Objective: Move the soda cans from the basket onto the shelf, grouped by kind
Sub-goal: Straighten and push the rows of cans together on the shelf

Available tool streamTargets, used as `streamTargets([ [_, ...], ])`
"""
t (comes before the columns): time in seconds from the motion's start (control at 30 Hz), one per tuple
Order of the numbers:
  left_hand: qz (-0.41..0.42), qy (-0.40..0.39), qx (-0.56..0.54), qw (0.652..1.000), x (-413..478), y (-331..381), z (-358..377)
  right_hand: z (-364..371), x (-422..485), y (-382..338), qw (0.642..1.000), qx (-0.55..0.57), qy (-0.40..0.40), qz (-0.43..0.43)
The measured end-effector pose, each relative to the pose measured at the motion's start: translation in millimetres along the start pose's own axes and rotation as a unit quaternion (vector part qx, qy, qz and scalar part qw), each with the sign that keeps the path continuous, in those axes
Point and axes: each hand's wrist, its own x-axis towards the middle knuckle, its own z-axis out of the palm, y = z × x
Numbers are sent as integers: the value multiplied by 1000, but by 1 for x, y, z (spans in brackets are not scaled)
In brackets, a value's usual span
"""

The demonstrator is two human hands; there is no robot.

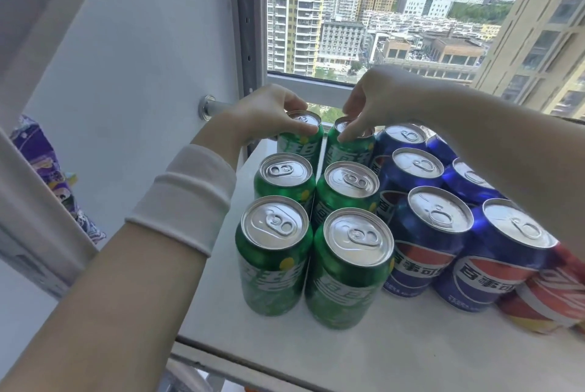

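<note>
Several green soda cans stand in two columns on the white shelf [395, 338]. My left hand [269, 113] grips the rim of the back-left green can [300, 144]. My right hand [376, 100] grips the top of the back-right green can [346, 151]; both cans stand on the shelf. To the right, several blue cola cans [424, 246] stand grouped in two columns. A red can [550, 300] shows at the right edge, partly behind my right forearm. The basket is out of view.
A white side panel [133, 75] with a metal peg [207, 106] closes the shelf on the left. A window [395, 11] lies behind the cans. A purple patterned bag [47, 163] hangs at the left. The shelf's front strip is bare.
</note>
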Motion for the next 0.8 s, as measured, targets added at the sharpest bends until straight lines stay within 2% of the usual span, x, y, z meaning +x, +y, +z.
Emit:
streamTargets([
  [0.27, -9, -11, -17, 1000, -20, -2, -4, 3, -20, -7, 1000, 30, -3, -2],
  [0.8, -16, -42, 48, 998, -32, 10, -6, 9, -31, -17, 999, 14, -14, -28],
])
